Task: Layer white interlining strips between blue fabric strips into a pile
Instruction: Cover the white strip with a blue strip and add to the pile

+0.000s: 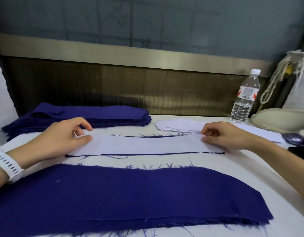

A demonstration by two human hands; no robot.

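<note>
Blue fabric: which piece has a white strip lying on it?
The middle blue strip, only thin edges showing round the white interlining strip; the far stack and near blue pile lie uncovered.

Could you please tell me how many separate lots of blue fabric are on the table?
3: a stack at the back left, a pile nearest the camera, and a blue strip under the white strip. Stacks may hide more.

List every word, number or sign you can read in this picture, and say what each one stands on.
Bottle label: red marks and a grey printed block, too blurred to read.
Nothing else carries text: none shows on the interlining, the blue strip or the watch strap.
</note>
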